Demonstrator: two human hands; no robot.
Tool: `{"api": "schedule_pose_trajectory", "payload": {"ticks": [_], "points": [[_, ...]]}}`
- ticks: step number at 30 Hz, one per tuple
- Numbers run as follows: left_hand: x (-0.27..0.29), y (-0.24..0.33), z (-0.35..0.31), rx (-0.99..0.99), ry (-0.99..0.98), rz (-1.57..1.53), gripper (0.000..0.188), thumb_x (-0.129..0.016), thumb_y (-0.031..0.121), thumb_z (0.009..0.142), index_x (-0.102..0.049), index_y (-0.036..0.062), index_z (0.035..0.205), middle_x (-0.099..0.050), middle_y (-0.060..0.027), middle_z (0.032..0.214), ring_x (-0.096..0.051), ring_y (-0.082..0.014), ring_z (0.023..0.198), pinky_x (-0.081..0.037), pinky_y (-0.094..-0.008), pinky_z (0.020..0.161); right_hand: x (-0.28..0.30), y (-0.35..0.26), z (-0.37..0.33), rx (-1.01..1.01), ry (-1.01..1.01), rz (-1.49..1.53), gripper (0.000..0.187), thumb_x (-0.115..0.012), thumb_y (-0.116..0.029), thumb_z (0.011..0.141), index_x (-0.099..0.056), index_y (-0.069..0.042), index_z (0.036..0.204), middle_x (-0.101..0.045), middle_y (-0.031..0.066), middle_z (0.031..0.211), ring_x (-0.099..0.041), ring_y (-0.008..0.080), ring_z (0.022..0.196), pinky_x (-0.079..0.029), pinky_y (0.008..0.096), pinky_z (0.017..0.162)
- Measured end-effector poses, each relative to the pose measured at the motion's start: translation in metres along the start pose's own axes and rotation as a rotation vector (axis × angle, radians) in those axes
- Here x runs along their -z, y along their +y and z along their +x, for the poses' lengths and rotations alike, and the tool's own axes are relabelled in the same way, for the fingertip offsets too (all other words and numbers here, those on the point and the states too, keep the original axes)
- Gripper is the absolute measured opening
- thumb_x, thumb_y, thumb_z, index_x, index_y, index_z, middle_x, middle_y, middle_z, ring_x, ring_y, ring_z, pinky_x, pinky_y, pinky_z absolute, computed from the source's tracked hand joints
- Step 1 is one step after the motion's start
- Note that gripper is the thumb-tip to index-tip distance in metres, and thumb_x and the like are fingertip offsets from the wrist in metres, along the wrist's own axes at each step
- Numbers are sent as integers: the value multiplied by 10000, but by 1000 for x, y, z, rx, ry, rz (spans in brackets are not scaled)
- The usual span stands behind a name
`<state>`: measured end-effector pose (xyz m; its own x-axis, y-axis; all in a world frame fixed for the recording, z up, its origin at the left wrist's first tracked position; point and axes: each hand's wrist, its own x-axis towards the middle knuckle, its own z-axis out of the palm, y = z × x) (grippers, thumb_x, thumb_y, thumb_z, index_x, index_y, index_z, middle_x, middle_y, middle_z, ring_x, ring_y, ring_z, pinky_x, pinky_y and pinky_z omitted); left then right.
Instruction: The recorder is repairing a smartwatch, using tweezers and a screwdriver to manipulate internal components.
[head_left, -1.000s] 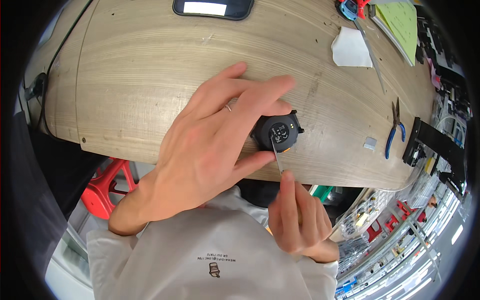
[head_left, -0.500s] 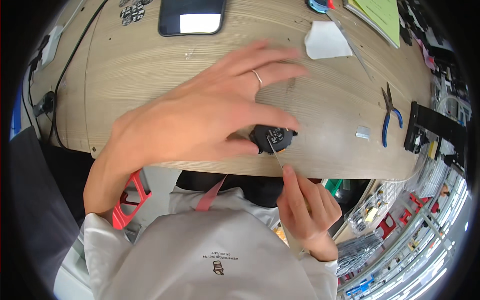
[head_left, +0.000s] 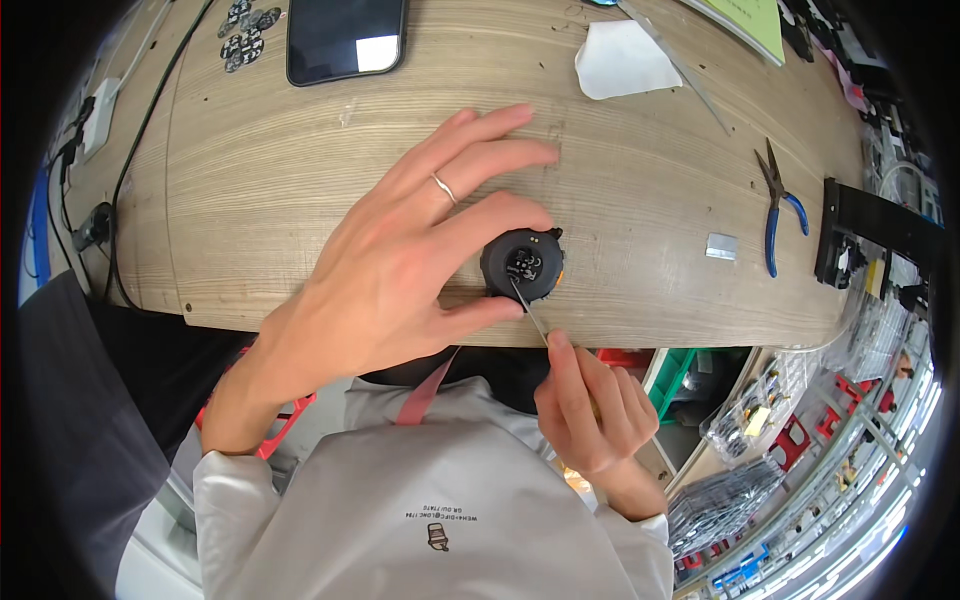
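A round black watch body (head_left: 521,266) rests near the table's front edge, its back facing up, with gold contacts at the top and an orange bit on its right side. My left hand (head_left: 400,240) grips it between thumb and index finger, the other fingers stretched out above the table. A ring is on one finger. My right hand (head_left: 600,405) is closed around a thin metal tool (head_left: 531,311), whose tip touches the dark printed middle of the watch back. The tool's handle is mostly hidden in the hand.
A phone (head_left: 346,40) and several round black pieces (head_left: 243,45) lie at the far left. Far right are a white paper (head_left: 625,62), a long thin metal blade (head_left: 680,65), a green booklet (head_left: 750,25), blue-handled pliers (head_left: 774,215), a small silver piece (head_left: 721,246) and a black stand (head_left: 870,220).
My left hand has settled, its thumb and index finger now on the watch's sides. More of the watch back faces up. The tool tip stays on it, and the whole view has shifted.
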<state>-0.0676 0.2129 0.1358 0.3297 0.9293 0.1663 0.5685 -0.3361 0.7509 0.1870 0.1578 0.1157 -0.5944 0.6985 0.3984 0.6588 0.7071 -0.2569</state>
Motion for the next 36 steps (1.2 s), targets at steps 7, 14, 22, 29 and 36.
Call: {"api": "schedule_pose_trajectory", "payload": {"ticks": [7,14,22,29,36], "points": [[0,3,-2,36,-14,-2,600,-920,70,628,-711,43,1190,-601,-134,1520,-465,-420,1509,-345,-619,1264,0,-5,0,-81,17,35,487,-724,88,735,-788,12,1211,-720,78,862,-573,201,563,-475,295,498],[0,-1,-6,-6,-14,5,633,-935,106,658,-695,20,1237,-615,-150,1516,-507,-397,1484,-353,-607,1263,11,-7,5,-77,-53,11,502,-728,92,727,-790,12,1218,-703,69,847,-574,195,568,-476,288,505],[-14,1,-13,-6,118,33,626,-961,162,667,-685,16,1209,-671,-146,1446,-560,-395,1438,-398,-586,1244,-4,-7,-4,-24,76,-128,483,-669,-4,715,-821,-20,1173,-682,15,819,-468,109,533,-325,236,458],[-23,3,-17,14,187,65,640,-970,161,632,-680,0,1180,-681,-152,1421,-581,-402,1413,-452,-564,1211,-12,-13,-9,-43,91,-180,454,-649,15,763,-820,-29,1180,-685,8,828,-469,105,541,-303,241,467],[-26,8,-18,45,222,88,638,-962,158,606,-680,-45,1141,-688,-161,1402,-608,-425,1370,-537,-518,1132,-9,-16,-5,-24,61,-241,410,-635,26,815,-825,-29,1174,-677,-1,813,-452,95,539,-280,240,458]]}}
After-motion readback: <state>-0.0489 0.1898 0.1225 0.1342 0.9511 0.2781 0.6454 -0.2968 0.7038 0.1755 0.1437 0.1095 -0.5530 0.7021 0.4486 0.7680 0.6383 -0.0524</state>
